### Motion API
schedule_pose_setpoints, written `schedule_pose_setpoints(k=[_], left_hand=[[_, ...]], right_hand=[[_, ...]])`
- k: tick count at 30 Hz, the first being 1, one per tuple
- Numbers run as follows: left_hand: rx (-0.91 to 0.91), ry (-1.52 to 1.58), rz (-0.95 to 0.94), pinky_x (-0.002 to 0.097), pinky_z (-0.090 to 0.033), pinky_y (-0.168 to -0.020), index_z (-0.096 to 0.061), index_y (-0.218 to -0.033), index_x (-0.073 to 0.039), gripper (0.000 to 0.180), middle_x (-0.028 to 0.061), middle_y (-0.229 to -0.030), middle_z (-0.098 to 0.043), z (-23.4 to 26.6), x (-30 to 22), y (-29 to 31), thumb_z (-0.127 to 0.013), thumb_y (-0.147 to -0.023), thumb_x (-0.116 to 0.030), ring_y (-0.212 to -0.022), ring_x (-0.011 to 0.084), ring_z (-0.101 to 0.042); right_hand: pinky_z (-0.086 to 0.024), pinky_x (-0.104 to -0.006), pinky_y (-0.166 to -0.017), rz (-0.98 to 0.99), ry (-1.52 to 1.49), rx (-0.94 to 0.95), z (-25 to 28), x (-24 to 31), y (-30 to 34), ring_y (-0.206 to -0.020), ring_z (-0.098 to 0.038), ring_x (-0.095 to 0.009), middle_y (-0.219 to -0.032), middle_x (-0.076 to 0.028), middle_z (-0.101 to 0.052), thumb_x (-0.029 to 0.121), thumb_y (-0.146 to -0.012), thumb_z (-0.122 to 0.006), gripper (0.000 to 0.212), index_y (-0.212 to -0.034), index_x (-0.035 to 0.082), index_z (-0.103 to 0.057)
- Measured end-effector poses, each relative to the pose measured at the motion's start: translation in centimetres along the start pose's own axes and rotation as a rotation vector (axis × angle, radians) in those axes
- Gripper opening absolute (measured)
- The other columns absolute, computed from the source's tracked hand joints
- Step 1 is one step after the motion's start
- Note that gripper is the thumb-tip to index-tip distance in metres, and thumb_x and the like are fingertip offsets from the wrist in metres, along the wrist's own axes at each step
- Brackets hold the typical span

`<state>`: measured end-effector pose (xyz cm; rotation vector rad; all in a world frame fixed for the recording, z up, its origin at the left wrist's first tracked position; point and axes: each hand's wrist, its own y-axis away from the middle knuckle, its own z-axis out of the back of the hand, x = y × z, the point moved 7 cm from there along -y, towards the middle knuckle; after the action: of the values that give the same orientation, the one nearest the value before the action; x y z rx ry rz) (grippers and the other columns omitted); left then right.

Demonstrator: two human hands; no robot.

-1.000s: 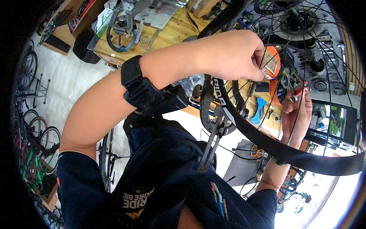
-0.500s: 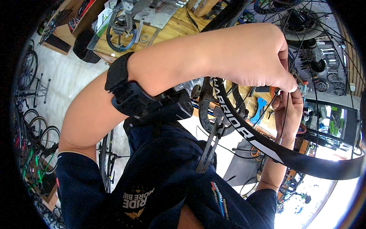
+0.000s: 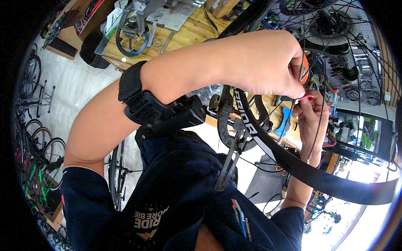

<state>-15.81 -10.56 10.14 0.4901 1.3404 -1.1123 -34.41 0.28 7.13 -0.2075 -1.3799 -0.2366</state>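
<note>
A black wheel rim (image 3: 310,171) with white lettering stands in a truing stand (image 3: 230,157), its spokes running up past my hands. My left hand (image 3: 278,62) reaches across from the left, back up, fingers curled in a pinch among the spokes. Just beyond its fingers shows the edge of an orange rounded tool (image 3: 305,69), which they appear to hold; its exact kind is hidden. Just below, my right hand (image 3: 312,119) pinches a thin red piece (image 3: 307,96) between thumb and fingers, close to my left thumb tip.
A wooden workbench (image 3: 180,44) at the back carries clamps and metal tools. A blue flat tool (image 3: 284,121) lies beyond the rim. Hand tools hang on the grey board (image 3: 364,71) at the right. Bicycles (image 3: 46,146) stand along the left. A black device (image 3: 184,117) is strapped to my left forearm.
The rim has turned, shifting its lettering. My left hand has drawn slightly left, and the orange tool and red piece have come into sight at my fingers.
</note>
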Motion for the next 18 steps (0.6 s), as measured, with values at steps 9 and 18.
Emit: schedule_pose_setpoints(k=[9, 18], left_hand=[[-0.027, 0.068, -0.005, 0.0306, -0.051, -0.058, -0.07, -0.079, 0.004, 0.029, 0.0147, -0.068, -0.068, 0.3, -0.8, -0.5, -0.072, -0.072, -0.024, -0.059, 0.02, -0.065], [-0.006, 0.079, -0.004, 0.0304, -0.053, -0.058, -0.069, -0.082, 0.005, 0.026, 0.0142, -0.069, -0.069, 0.3, -0.5, -0.2, -0.07, -0.075, -0.019, -0.058, 0.019, -0.066]], right_hand=[[-0.053, -0.0254, -0.07, -0.152, 0.093, 0.243, -5.2, -0.7, 0.4, -0.078, -0.066, -0.013, -0.09, -0.008, -0.07, 0.003, -0.086, -0.069, 0.018, -0.102, -0.002, -0.064], [-0.052, -0.0266, -0.081, -0.137, 0.082, 0.231, -7.1, -1.2, -0.3, -0.087, -0.064, -0.01, -0.093, -0.004, -0.069, 0.0, -0.086, -0.069, 0.013, -0.099, -0.003, -0.065]])
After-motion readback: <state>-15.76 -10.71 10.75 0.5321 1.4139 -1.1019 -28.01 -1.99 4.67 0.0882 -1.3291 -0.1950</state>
